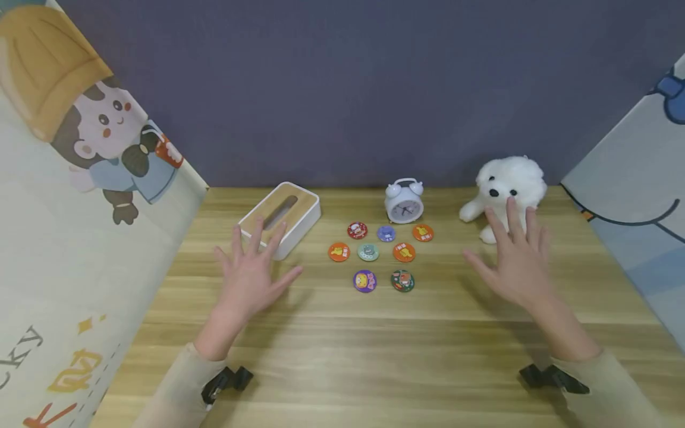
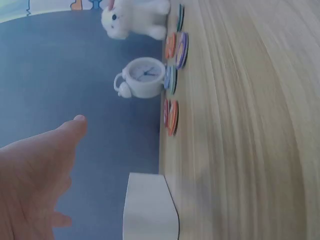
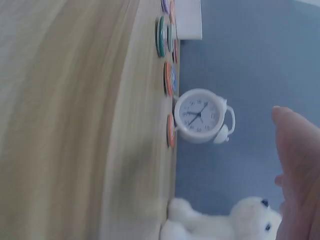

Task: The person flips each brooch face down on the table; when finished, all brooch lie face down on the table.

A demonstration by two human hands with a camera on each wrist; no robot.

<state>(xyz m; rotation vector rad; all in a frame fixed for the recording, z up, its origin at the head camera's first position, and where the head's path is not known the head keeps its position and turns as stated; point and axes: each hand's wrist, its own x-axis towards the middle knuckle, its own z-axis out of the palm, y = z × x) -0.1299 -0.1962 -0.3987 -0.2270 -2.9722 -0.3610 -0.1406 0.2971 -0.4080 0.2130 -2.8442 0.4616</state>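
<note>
My left hand (image 1: 248, 279) hovers over the table with fingers spread, holding nothing. Its fingertips overlap the near edge of a white tissue box (image 1: 304, 224) with a wooden lid in the head view. On the other side, my right hand (image 1: 518, 267) is likewise spread and holds nothing, its fingertips overlapping a white plush dog (image 1: 516, 175). Between the hands lie several round badges, among them a purple one (image 1: 365, 281), a dark green one (image 1: 402, 280) and a red one (image 1: 357, 230). Behind them stands a white twin-bell alarm clock (image 1: 405, 205), also seen upright beyond the badges in the right wrist view.
The wooden table (image 1: 342, 368) runs back to a dark blue-grey panel (image 1: 342, 89). A cartoon-printed panel (image 1: 48, 226) flanks the left side, and another printed panel (image 1: 637, 172) the right. Each sleeve carries a black wrist mount, such as the left one (image 1: 227, 380).
</note>
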